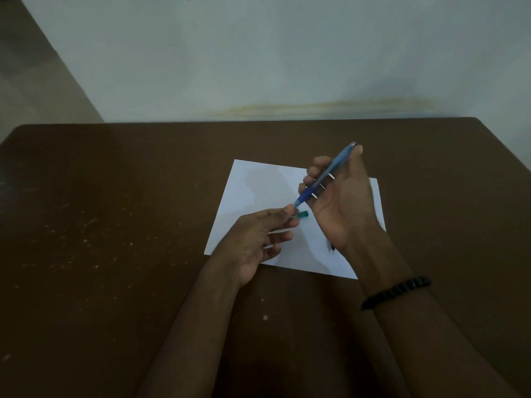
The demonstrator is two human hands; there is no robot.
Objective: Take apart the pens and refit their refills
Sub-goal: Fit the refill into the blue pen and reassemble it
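My right hand [342, 202] grips a blue pen [326, 173] slantwise above a white sheet of paper [258, 191], its tip end pointing down-left. My left hand [258, 239] pinches that tip end between thumb and forefinger. A small green pen part [303, 214] lies on the paper just under the two hands. A thin dark pen tip or refill [332, 249] pokes out on the paper from beneath my right wrist; most of it is hidden.
The paper lies on a brown table [115, 225] speckled with pale flecks. A pale wall [287, 53] runs along the table's far edge. A black bead bracelet [396, 291] circles my right wrist.
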